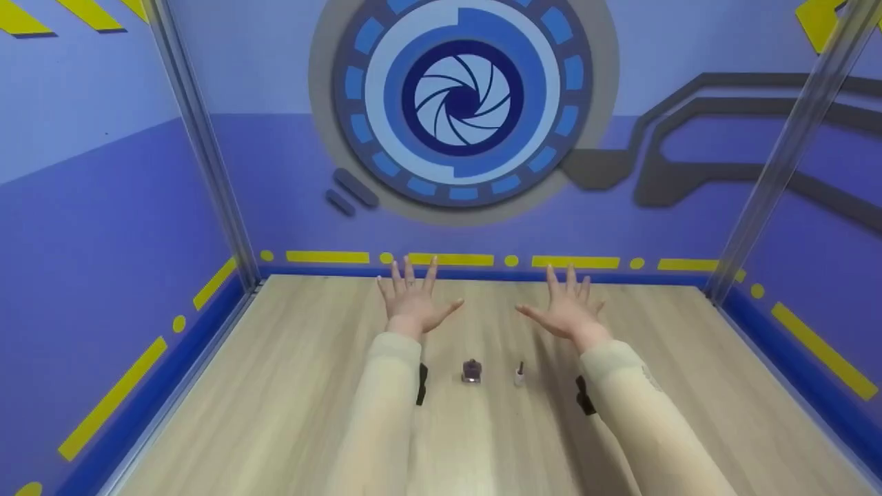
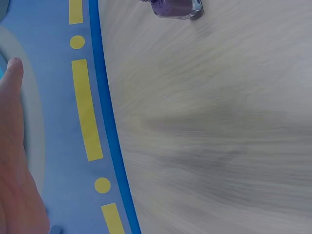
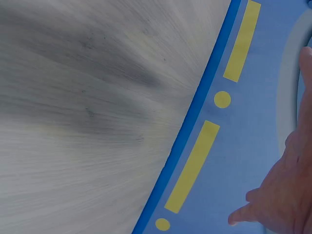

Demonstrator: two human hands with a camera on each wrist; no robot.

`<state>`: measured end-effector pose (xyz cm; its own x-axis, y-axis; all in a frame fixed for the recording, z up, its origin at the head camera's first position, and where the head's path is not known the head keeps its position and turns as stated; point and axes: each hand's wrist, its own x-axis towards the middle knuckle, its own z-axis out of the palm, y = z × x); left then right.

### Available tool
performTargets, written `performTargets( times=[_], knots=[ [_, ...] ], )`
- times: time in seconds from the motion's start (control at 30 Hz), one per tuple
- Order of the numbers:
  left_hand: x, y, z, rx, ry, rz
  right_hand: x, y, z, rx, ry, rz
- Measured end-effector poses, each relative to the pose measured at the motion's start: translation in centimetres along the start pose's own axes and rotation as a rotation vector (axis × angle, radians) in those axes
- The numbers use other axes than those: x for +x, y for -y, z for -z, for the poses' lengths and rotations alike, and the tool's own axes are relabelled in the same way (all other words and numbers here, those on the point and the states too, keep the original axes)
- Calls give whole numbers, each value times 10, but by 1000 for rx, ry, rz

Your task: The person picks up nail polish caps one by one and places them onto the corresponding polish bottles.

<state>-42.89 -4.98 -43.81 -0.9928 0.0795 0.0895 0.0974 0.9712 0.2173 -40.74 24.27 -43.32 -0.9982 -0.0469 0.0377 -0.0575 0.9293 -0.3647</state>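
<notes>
In the head view my left hand is held out over the table with its fingers spread and straight. My right hand mirrors it on the other side, fingers also spread, holding nothing. Between the two forearms stands a small dark purple nail polish bottle with clear glass at its base. Just right of it, a nail polish brush cap stands on its light end, its dark brush pointing up. The left wrist view catches part of the bottle at its top edge.
The wood-grain table is walled in by blue panels with yellow markings. Metal posts rise at both back corners. Black straps show at the wrists, below the light sleeves.
</notes>
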Motion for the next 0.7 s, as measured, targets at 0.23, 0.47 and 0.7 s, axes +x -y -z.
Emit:
performTargets(
  times=[0.23,0.47,0.7],
  knots=[
    [-8,2,-3,-162,-30,1,0,-5,-5,137,-8,-1],
    [-9,4,-22,-461,-62,37,-2,-10,-19,284,-31,9],
    [-18,5,-42,-756,-127,11,-11,-15,-35,481,-44,4]
  ],
)
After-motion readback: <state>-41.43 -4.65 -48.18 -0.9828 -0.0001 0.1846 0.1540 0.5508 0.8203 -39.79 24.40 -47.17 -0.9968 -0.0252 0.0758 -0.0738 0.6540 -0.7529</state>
